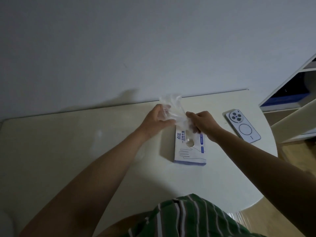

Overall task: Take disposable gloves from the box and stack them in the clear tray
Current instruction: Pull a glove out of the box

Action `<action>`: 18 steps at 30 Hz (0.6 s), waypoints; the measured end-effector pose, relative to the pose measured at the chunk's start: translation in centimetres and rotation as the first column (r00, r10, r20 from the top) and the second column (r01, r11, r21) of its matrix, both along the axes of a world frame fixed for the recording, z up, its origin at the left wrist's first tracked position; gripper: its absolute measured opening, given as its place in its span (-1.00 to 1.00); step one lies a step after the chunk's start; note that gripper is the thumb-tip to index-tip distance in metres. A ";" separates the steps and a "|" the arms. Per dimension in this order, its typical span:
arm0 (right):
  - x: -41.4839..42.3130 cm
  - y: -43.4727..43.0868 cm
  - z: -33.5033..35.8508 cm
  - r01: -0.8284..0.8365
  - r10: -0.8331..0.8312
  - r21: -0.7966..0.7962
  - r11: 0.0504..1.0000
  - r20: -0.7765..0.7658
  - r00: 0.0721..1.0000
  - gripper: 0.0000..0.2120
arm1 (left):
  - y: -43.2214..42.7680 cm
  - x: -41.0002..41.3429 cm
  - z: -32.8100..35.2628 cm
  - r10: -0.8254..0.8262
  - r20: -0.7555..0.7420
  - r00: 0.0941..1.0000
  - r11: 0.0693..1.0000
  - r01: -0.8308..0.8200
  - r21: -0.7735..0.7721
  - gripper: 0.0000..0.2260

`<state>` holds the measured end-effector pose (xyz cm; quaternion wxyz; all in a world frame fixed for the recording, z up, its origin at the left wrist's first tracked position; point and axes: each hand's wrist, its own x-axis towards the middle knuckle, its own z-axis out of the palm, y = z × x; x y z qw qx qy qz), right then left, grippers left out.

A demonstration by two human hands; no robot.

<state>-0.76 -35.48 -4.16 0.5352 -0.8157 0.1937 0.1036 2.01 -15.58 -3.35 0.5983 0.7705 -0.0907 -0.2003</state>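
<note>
A flat white and blue glove box [189, 149] lies on the pale table [85, 151], its oval opening facing up. Above its far end a thin clear disposable glove [172, 106] is stretched between both hands. My left hand [156, 119] grips the glove's left part with curled fingers. My right hand [202, 123] pinches its right end just over the box. The glove's upper part stands up crumpled against the wall. No clear tray can be made out in this view.
A light blue phone [242, 125] lies face down to the right of the box, near the table's rounded right edge. A white shelf unit [290, 100] stands beyond that edge. The wall runs along the table's far side.
</note>
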 end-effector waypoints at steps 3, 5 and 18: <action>0.5 1.9 0.7 -0.062 0.061 -0.046 0.997 -0.008 0.998 -0.50 | 1.5 0.3 0.7 0.139 -0.015 0.990 0.987 -0.140 -0.074 -0.49; 0.8 3.2 1.2 -0.125 0.124 -0.049 0.991 -0.023 0.992 -0.49 | 2.7 0.4 1.2 0.245 -0.016 0.969 0.967 -0.245 -0.073 -0.49; 2.6 12.5 3.1 -0.599 0.537 -0.150 0.787 -0.311 0.784 -0.41 | 12.8 -0.3 1.4 0.031 0.092 0.995 0.965 -0.054 0.258 -0.86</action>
